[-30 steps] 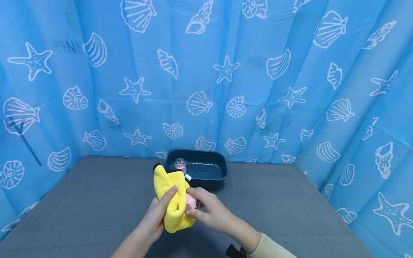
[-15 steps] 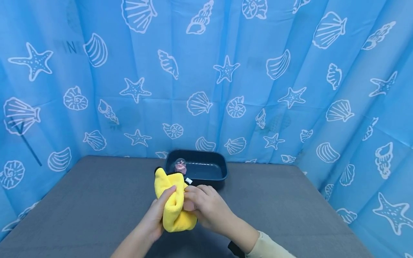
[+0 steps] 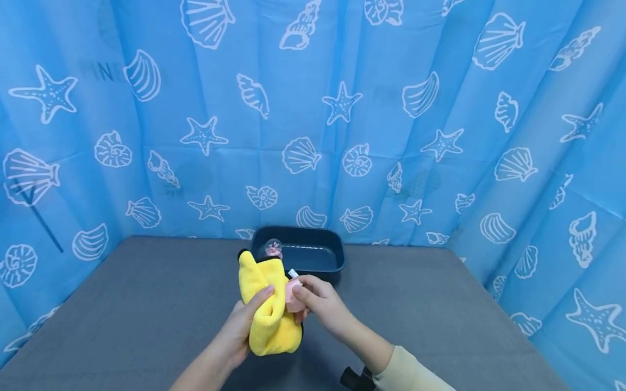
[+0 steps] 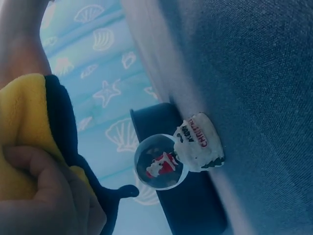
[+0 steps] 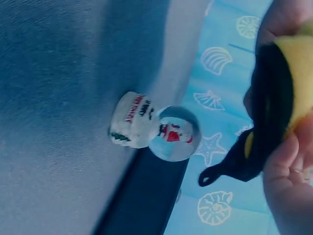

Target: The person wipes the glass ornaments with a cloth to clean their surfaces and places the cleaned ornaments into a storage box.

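Observation:
My left hand grips a folded yellow towel with black edging, thumb pressed on its front. At the towel's right side my right hand pinches a pink faceted object, part of which is covered by the fingers and towel. A black hanging loop dangles from the towel's edge in the left wrist view. Below the hands, a snow globe with a white lettered base and a red-and-white figure inside stands upright on the table; towel and hands hide it in the head view.
A dark blue rectangular tray stands at the table's back edge, behind the towel. Inside its left end sits a clear globe with pink contents. The grey tabletop runs back to a blue curtain printed with shells.
My right hand closed over the pink object half a second ago and has since turned, showing its faceted side again, slightly higher. The left hand keeps its hold on the towel, shifted slightly right.

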Demonstrator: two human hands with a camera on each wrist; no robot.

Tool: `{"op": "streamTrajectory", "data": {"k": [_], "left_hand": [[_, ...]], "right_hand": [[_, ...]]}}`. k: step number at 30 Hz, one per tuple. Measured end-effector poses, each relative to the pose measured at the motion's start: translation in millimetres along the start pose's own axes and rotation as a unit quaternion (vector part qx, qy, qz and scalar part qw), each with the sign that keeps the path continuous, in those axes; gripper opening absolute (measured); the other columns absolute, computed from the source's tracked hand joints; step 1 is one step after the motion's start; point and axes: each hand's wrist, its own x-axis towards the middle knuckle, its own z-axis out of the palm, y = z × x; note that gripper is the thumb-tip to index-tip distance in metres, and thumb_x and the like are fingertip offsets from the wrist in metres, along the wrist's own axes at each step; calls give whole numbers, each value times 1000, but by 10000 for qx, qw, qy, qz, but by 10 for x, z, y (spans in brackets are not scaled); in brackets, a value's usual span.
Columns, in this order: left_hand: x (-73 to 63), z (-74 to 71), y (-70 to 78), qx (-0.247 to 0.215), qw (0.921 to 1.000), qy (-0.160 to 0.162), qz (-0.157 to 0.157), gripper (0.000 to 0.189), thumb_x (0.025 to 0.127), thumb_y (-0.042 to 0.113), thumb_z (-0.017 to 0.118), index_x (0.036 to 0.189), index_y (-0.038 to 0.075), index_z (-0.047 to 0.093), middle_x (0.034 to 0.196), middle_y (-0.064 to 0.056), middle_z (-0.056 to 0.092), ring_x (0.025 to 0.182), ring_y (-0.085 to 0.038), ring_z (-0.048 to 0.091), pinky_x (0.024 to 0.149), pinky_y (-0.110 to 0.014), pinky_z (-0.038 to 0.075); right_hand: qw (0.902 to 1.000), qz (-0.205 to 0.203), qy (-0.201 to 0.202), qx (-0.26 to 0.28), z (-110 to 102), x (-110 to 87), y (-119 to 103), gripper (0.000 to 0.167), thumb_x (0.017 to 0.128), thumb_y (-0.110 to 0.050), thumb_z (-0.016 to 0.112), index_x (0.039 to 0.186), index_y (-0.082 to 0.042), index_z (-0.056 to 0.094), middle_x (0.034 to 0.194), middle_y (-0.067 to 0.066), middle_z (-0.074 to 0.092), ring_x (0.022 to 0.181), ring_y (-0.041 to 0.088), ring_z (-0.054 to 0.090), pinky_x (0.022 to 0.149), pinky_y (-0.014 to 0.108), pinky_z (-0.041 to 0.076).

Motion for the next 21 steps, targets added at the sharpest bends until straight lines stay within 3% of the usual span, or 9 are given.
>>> {"op": "streamTrajectory", "data": {"k": [5,9,13,17,19,21], "left_hand": [[11,9,-37,58,9997,-193,107,45,93,37,61,117,1,47,91,-3,64,83,-15,63,78,-29,49],[27,24,-48,60,9998,-1,182,46,93,37,60,117,1,48,92,-3,63,83,-15,62,77,-29,49],[38,4,-31,189,9992,296,170,52,93,41,59,121,-1,46,97,-4,59,84,-14,59,76,-29,49],[35,-34,-11,125,9995,298,14,58,94,46,56,126,0,41,99,-4,57,84,-14,59,75,-29,49],[37,-49,-10,5,9996,263,-41,56,94,46,54,125,1,42,96,-3,58,82,-14,60,74,-29,50],[39,-63,-12,-95,9997,200,-101,52,94,46,53,122,3,45,94,-1,59,82,-14,60,74,-29,50]], "right_hand": [[9953,849,-180,439,-37,38,-32,43,106,-34,38,101,5,56,66,4,57,53,10,54,58,22,49],[9944,912,-264,455,-31,26,-14,42,105,-35,41,108,5,53,74,3,56,58,11,53,60,22,48],[9990,333,-311,0,-15,-1,15,46,102,-35,51,123,6,50,94,7,57,75,14,55,68,23,50],[9948,-476,-381,-814,3,-16,18,50,97,-36,60,130,0,50,111,10,57,87,13,56,76,26,52],[9838,-1018,-416,-1413,11,-20,14,49,95,-34,63,130,-2,52,116,11,58,90,12,55,77,27,52],[9642,-1655,-430,-2027,9,-20,11,47,91,-27,69,128,-3,54,118,11,59,93,14,55,77,28,52]]}}
